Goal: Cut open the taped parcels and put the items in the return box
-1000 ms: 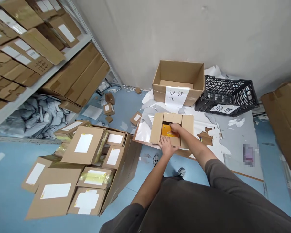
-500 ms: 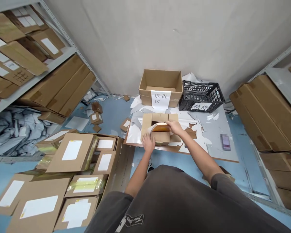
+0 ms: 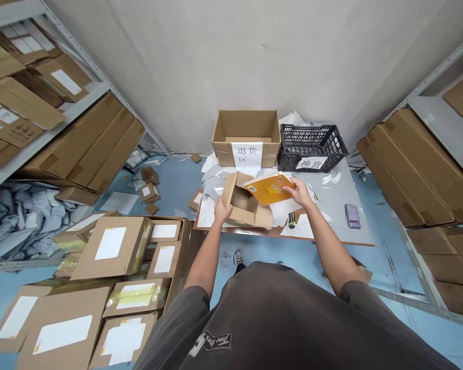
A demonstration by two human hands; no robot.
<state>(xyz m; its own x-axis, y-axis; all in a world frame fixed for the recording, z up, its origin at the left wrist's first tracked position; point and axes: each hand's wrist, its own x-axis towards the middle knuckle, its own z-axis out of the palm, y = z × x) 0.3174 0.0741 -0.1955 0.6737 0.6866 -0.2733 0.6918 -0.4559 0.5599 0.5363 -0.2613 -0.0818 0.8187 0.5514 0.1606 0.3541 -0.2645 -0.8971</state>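
My right hand (image 3: 300,193) grips an orange book (image 3: 269,189) by its right edge, holding it above the right side of an opened cardboard box (image 3: 244,215). My left hand (image 3: 221,209) is closed on the box's left flap, and the box sits tilted on the table (image 3: 351,205). The inside of the box that shows is bare cardboard. A yellow and black box cutter (image 3: 291,220) lies just right of the box, below my right hand.
Behind stand a larger open carton (image 3: 219,146) with a paper sign and a black plastic crate (image 3: 312,149). A purple item (image 3: 352,216), blurred, lies at the right. Stacked parcels (image 3: 111,244) fill the left; shelves (image 3: 96,91) flank both sides.
The orange book has come up out of the box in my right hand. My left hand has shifted to the left flap, and the box has turned and tilted. The box cutter now shows.
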